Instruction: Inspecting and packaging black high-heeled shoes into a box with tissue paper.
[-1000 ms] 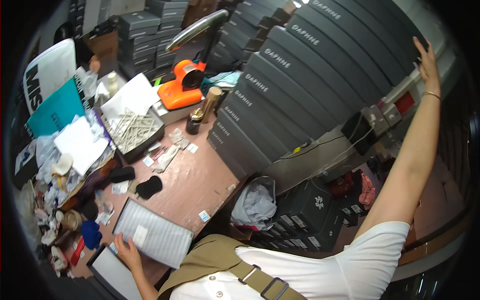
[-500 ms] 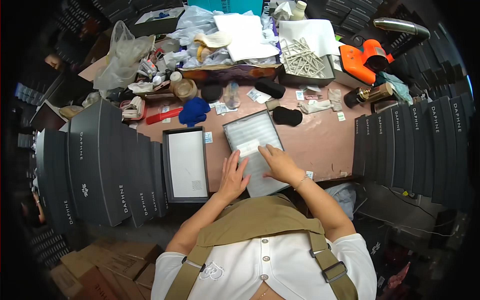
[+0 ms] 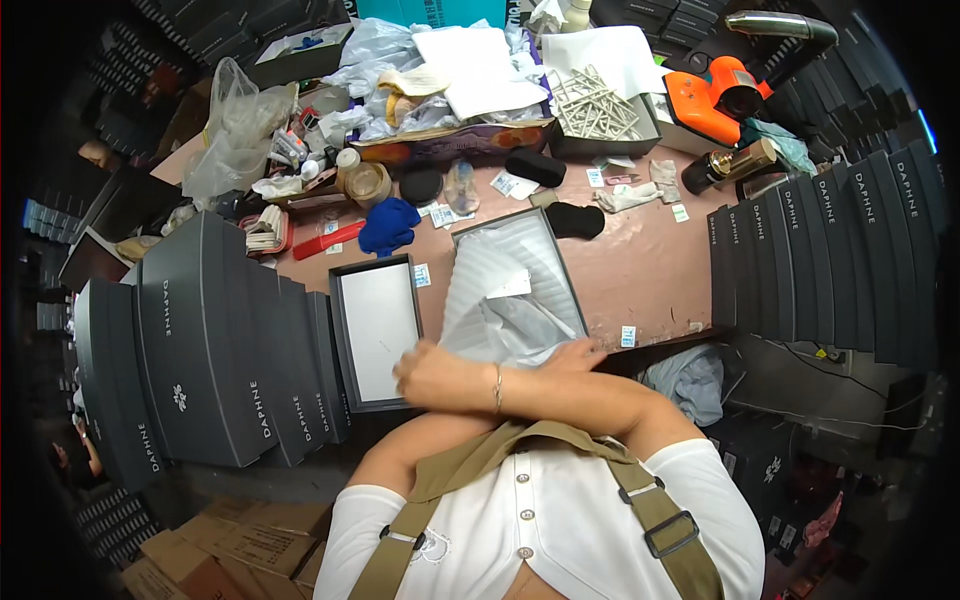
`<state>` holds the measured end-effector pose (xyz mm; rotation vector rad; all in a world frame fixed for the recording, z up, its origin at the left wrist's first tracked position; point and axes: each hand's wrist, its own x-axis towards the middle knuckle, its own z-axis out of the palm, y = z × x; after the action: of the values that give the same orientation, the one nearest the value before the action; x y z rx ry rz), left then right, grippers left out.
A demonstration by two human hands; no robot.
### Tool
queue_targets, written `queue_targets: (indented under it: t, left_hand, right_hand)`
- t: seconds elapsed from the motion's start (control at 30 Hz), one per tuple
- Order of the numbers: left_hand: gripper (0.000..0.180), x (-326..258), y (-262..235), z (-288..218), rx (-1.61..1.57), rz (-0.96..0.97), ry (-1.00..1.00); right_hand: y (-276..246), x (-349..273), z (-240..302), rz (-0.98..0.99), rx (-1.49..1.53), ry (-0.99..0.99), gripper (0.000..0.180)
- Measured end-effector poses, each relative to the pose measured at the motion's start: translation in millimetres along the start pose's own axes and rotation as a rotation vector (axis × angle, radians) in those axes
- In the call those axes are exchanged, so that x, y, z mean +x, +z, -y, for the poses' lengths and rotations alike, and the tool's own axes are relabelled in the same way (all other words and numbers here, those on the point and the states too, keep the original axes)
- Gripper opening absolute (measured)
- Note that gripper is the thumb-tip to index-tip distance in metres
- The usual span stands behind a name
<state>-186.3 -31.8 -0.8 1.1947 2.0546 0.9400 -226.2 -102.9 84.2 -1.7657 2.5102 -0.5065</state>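
My forearms cross, the right one lying over the left. My right hand (image 3: 430,376), slightly blurred, is curled beside the near left corner of a dark grey shoe box (image 3: 565,290), over the lid's edge. What it holds, if anything, I cannot make out. Past the box's near right corner lies my left hand (image 3: 574,356), fingers stretched to the right, partly hidden by the right forearm. Inside the box, a white ribbed foam sheet (image 3: 472,300) is spread toward the left. It shows a clear, crinkled inner wrapping (image 3: 530,325) and a small white card (image 3: 509,284).
The box lid (image 3: 378,320), white inside, lies at the left. Stacked shoe boxes (image 3: 200,340) stand further left, more boxes (image 3: 830,260) at right. Behind are a blue cloth (image 3: 388,226), black pads (image 3: 576,221), a box of white sticks (image 3: 597,105) and an orange tool (image 3: 705,105).
The foam sheet, closed over the box earlier, now lies opened to the left. My hands have crossed: the right went left, the left went right beneath it.
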Motion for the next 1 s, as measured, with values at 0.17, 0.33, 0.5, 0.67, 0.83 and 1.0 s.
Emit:
queue_targets:
  t: [0.17, 0.33, 0.5, 0.67, 0.83, 1.0]
  left_hand:
    - [0.065, -67, -29, 53, -0.406, -0.995, -0.357]
    - [0.054, -91, -37, 88, -0.662, -1.271, -0.616]
    - [0.047, -56, -58, 33, -1.022, -1.014, -0.399]
    - [0.037, -74, -45, 61, -1.421, -0.888, -0.531]
    - [0.033, -117, -27, 85, -1.689, -0.89, -0.601]
    - [0.033, -108, -50, 60, -1.215, -0.752, -0.531]
  right_hand:
    - [-72, -80, -25, -0.463, 0.145, 0.445, 0.027]
    - [1, -150, -103, -0.403, 0.176, 0.824, 0.063]
    - [49, -117, -125, -0.34, 0.097, 0.971, 0.058]
    - [56, -132, -126, -0.133, 0.192, 0.994, 0.038]
    - [40, -128, -140, -0.157, 0.296, 1.119, 0.025]
    - [39, -127, -139, -0.09, 0.231, 1.211, 0.021]
